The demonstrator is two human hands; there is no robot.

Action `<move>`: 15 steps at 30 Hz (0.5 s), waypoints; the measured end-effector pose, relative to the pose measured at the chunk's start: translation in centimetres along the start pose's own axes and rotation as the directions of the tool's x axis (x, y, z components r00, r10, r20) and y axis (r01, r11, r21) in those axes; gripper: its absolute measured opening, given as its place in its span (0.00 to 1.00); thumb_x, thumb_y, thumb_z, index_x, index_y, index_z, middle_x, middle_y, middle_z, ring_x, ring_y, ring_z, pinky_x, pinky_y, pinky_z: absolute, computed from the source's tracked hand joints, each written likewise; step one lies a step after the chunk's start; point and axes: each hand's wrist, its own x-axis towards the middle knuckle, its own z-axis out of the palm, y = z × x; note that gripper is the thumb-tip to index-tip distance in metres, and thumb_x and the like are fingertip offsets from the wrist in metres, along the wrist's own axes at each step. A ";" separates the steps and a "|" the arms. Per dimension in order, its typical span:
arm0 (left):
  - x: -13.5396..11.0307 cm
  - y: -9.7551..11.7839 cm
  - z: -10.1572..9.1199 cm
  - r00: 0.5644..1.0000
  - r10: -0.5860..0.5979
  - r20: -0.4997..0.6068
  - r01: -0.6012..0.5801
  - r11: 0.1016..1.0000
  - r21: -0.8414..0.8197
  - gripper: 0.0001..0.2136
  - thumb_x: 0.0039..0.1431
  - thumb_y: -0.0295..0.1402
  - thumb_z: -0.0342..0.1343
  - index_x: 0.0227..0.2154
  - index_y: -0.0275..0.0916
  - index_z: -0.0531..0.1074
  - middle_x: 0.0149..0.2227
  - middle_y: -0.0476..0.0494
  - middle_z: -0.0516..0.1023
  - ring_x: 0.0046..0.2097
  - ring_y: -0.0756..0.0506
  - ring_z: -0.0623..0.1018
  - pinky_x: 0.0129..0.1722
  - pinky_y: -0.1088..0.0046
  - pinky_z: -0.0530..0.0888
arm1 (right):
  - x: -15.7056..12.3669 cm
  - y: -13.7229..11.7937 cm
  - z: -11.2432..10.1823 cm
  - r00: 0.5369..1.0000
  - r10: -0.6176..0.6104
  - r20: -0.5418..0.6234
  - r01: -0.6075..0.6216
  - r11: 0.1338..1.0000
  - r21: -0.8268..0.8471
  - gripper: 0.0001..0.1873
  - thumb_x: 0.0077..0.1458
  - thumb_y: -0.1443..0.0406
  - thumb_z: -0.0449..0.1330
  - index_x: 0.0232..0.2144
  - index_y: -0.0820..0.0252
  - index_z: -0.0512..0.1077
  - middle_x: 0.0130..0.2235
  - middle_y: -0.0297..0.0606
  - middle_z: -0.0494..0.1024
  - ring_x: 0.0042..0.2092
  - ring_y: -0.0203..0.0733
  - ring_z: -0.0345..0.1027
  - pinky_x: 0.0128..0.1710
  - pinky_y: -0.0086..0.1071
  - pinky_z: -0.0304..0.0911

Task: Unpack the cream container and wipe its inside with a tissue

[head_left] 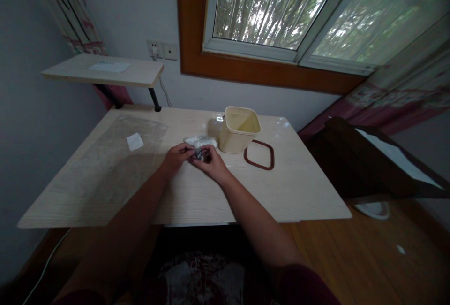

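My arms reach out over the table (288,192). My left hand (176,156) and right hand (213,164) meet, and both pinch a small dark thing (200,156). A white bag (201,141) lies at its 12 o'clock and a cream tub (239,130) at 2 o'clock. I think a loose pinch could drop it.
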 end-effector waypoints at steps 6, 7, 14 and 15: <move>0.1 0.8 -0.5 0.992 0.058 -0.114 -0.044 0.991 0.123 0.11 0.51 0.40 0.64 0.32 0.38 0.76 0.25 0.49 0.76 0.28 0.49 0.73 0.31 0.73 0.70 | 0.0 -0.5 -0.2 0.998 0.060 0.009 -0.058 0.986 -0.157 0.15 0.54 0.51 0.67 0.35 0.55 0.74 0.31 0.32 0.76 0.34 0.40 0.68 0.38 0.34 0.63; 0.1 0.9 -0.6 0.989 0.078 -0.127 -0.059 0.988 0.145 0.10 0.51 0.40 0.63 0.31 0.38 0.75 0.24 0.50 0.75 0.27 0.50 0.73 0.30 0.74 0.69 | 0.0 -0.4 -0.3 0.998 0.061 0.008 -0.059 0.986 -0.158 0.15 0.54 0.52 0.67 0.34 0.55 0.74 0.30 0.32 0.76 0.33 0.39 0.67 0.37 0.33 0.63; 0.2 1.4 -1.7 0.959 0.205 -0.196 -0.125 0.927 0.355 0.06 0.56 0.37 0.59 0.31 0.40 0.75 0.25 0.50 0.74 0.29 0.49 0.73 0.31 0.73 0.68 | 0.3 0.1 -0.6 0.999 0.047 0.021 -0.043 0.985 -0.168 0.11 0.54 0.55 0.65 0.31 0.55 0.72 0.29 0.31 0.75 0.33 0.40 0.66 0.37 0.33 0.61; 0.2 1.4 -2.0 0.953 0.221 -0.206 -0.132 0.917 0.375 0.06 0.56 0.36 0.58 0.31 0.40 0.75 0.25 0.50 0.74 0.29 0.48 0.73 0.32 0.73 0.68 | 0.3 0.2 -0.6 0.999 0.040 0.026 -0.035 0.985 -0.171 0.11 0.55 0.56 0.65 0.31 0.55 0.72 0.29 0.31 0.75 0.34 0.40 0.66 0.37 0.33 0.61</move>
